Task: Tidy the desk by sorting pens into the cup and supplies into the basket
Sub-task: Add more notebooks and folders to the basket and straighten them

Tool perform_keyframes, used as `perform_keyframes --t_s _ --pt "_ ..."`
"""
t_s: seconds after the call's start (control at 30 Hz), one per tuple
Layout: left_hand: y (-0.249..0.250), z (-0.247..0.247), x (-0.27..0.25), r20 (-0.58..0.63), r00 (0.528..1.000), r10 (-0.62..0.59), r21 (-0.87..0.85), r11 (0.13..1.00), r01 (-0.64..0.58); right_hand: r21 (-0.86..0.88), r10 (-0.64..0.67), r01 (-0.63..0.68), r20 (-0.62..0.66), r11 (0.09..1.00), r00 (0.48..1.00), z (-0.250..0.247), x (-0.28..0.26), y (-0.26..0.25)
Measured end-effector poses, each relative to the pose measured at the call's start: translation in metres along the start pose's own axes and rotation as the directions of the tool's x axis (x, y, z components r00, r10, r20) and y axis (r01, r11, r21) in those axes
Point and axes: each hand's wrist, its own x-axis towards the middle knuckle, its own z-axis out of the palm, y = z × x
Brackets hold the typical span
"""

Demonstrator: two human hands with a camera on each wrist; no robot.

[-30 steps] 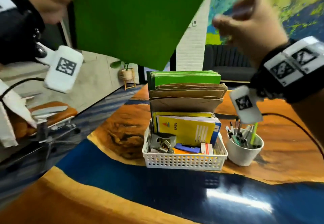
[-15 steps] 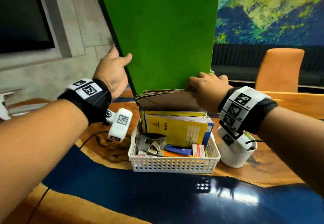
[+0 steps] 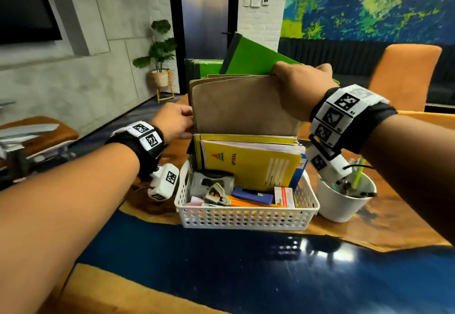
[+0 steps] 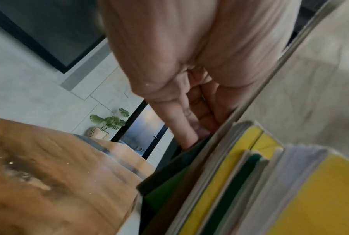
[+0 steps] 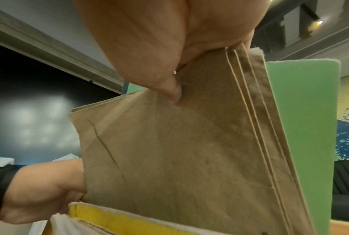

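Observation:
A white basket (image 3: pixel 246 217) on the desk holds upright brown folders (image 3: pixel 241 107), green folders behind them and a yellow spiral notebook (image 3: pixel 251 163) in front. My right hand (image 3: pixel 290 77) grips the top right corner of the brown folders (image 5: pixel 189 151), its thumb (image 5: pixel 169 89) on their front face. One green folder (image 3: pixel 248 57) leans tilted behind that hand. My left hand (image 3: pixel 177 121) is at the stack's left edge, its straight fingers (image 4: pixel 185 127) slipped behind the brown folders. A white cup (image 3: pixel 337 205) of pens (image 3: pixel 357 178) stands right of the basket.
Small supplies lie in the basket's front, among them a grey stapler (image 3: pixel 214 185) and a small box (image 3: pixel 283 195). An orange chair (image 3: pixel 403 75) stands behind the desk at right, another chair (image 3: pixel 37 131) at left. The desk's glossy blue strip (image 3: pixel 221 264) runs before the basket.
The green folder, held high before, has come down behind the brown folders. My left hand dropped from its edge to the stack's left side. My right hand stays on the brown folders.

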Motion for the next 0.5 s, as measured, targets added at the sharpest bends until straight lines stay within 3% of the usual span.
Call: perform_keyframes --t_s 0.1,0.17,0.2,0.27,0.33,0.4,0.5 --pt "-0.001 -0.011 -0.001 0.103 0.994 -0.025 0.087 0.996 0.016 -0.007 0.018 -0.018 0.005 1.000 1.000 -0.001 0.006 0.000" --pt "0.001 -0.019 -0.005 0.189 0.982 -0.024 0.280 0.959 -0.030 -0.003 0.019 -0.019 0.009 1.000 1.000 -0.001 0.006 0.000" --pt "0.004 -0.020 -0.008 0.208 0.978 -0.005 0.433 0.897 -0.088 0.001 0.021 -0.021 0.011 1.000 1.000 -0.001 0.006 -0.001" --pt "0.009 -0.012 -0.013 0.179 0.980 0.083 0.706 0.683 -0.187 0.010 0.028 -0.028 0.002 1.000 1.000 -0.001 0.006 -0.001" --pt "0.008 -0.004 -0.014 0.110 0.973 0.202 0.791 0.575 -0.209 0.024 0.037 -0.037 -0.008 0.999 0.999 -0.001 0.007 -0.001" --pt "0.000 0.001 -0.012 0.069 0.966 0.248 0.766 0.608 -0.211 0.055 0.062 -0.061 -0.001 0.997 0.998 -0.001 0.008 -0.001" --pt "-0.016 0.001 -0.008 -0.004 0.979 0.203 0.622 0.767 -0.157 0.083 0.093 -0.093 0.008 0.992 0.996 -0.001 0.013 -0.003"
